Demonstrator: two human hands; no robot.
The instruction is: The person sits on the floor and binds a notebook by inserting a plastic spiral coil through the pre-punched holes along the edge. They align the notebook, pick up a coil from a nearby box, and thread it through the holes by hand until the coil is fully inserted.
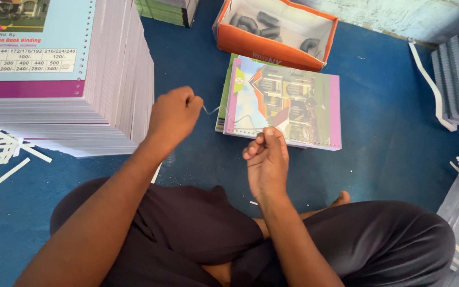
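1. At centre frame, the left hand (173, 112) is closed in a fist, pinching one end of a thin wire (224, 116).
2. The right hand (266, 159), lower centre, has its fingertips bunched together, nipping the wire's other end just at the punched edge of a notebook (288, 103).
3. The wire runs between the two hands, curving over the notebook's near-left corner.
4. The notebook, with a colourful house picture on its cover, lies on top of another on the blue floor (389, 122), right of centre.
5. Just behind it, at top centre, sits an open orange cardboard box (272, 45); inside are several dark grey curved pieces (253, 22), kind unclear.
6. A tall stack of punched notebooks (81, 95) fills the upper left.
7. White paper strips (6, 151) lie scattered at the left edge.
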